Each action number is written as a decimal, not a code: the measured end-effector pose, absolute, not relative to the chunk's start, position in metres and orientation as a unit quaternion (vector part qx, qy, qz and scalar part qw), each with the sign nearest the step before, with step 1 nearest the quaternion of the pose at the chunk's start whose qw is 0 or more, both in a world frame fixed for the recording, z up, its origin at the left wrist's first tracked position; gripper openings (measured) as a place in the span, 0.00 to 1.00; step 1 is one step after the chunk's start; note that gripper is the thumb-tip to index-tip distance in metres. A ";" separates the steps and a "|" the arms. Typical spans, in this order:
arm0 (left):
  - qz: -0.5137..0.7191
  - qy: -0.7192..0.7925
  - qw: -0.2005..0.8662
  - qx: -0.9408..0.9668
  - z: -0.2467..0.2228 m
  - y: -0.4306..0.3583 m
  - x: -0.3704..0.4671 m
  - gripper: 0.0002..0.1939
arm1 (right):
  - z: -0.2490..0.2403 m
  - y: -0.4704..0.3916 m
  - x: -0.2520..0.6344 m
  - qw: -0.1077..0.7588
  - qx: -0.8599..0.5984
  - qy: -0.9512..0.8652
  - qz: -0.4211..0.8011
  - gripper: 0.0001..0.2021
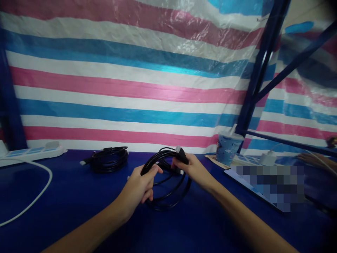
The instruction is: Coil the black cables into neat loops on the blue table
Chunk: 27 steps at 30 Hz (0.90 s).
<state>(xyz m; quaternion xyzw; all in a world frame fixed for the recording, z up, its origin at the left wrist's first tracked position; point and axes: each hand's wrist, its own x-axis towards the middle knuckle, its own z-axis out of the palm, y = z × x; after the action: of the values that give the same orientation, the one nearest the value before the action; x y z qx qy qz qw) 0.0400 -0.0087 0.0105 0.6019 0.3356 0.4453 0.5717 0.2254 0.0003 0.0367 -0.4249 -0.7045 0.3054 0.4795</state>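
With my left hand and right hand I grip a looped black cord; another coil sits left on the surface

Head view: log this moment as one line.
left grip: holding black cable coil | right grip: holding same coil at connector | second black coil: on blue table, left of first | blue cup: right of coils

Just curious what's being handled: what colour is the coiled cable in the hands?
The cable is black; it shows best in the head view.
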 end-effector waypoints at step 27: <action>0.482 0.215 0.652 0.544 0.014 -0.021 0.065 0.19 | 0.008 0.005 0.197 0.608 -0.435 -0.409 0.523 0.10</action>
<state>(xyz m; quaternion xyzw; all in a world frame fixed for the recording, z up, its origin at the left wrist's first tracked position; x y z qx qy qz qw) 0.0650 -0.0211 0.0136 0.5445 0.2148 0.4816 0.6523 0.1973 0.0051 0.0079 -0.4349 -0.4088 0.5235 0.6081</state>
